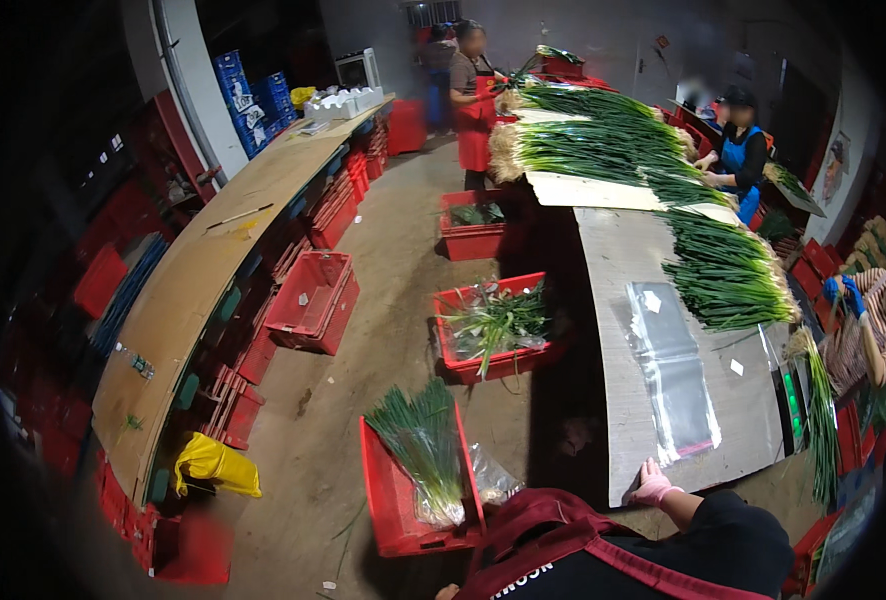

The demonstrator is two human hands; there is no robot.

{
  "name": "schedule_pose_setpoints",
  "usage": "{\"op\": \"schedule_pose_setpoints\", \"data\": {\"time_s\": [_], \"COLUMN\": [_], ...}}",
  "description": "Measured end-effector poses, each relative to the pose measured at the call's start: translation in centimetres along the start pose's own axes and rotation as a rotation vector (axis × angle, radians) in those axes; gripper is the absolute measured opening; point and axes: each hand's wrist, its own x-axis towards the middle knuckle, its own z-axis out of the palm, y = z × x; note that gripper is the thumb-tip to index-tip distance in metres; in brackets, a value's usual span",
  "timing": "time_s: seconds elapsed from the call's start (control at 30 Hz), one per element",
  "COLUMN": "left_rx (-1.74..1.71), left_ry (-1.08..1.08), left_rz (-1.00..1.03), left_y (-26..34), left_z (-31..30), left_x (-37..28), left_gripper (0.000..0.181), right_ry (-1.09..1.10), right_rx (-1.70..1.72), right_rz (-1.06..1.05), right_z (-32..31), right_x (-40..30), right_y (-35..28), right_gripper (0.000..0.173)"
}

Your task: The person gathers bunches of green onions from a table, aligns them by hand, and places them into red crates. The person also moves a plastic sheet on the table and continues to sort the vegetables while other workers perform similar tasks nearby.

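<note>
My right hand (651, 484), in a pink glove, rests on the near corner of a grey table (743, 405) and holds nothing. Just beyond its fingers lies a stack of clear plastic bags (675, 382). Only a small part of my left hand (447, 592) shows at the bottom edge, and what it holds is hidden. In front of my body, a red crate (378, 491) stands on the floor with bagged green onions (432, 450) in it. Loose green onions (728, 277) are piled farther up the table, and a scale with a green display (792, 405) sits at its right side.
More red crates (492, 367) stand along the aisle, one with onion trimmings. A long wooden table (188, 300) runs along the left, with a yellow bag (218, 465) below it. Co-workers stand at the far end (475, 112) and along the right side (743, 150).
</note>
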Motion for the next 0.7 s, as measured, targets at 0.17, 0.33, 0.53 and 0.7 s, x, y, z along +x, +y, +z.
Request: {"op": "schedule_pose_setpoints", "data": {"time_s": [0.17, 0.33, 0.53, 0.7], "left_rx": [-0.024, -0.014, 0.01, 0.05], "left_ry": [0.009, 0.012, 0.015, 0.035], "left_rz": [-0.011, 0.007, 0.025, 0.063], "left_y": [2.7, 6.9, 13.3, 21.2], "left_z": [-0.6, -2.0, -3.4, -5.1], "left_x": [1.6, 4.0, 7.6, 11.7], "left_gripper": [0.041, 0.041, 0.041, 0.041], "right_ry": [-0.067, 0.076, 0.479, 0.617], "right_rx": [-0.019, 0.024, 0.21, 0.284], "right_rz": [0.013, -0.055, -0.27, -0.381], "right_z": [-1.1, 0.2, -7.7, -12.9], "right_x": [-0.5, -0.9, -0.4, 7.7], "right_y": [0.2, 1.4, -3.6, -7.3], "right_gripper": [0.118, 0.107, 0.041, 0.054]}}
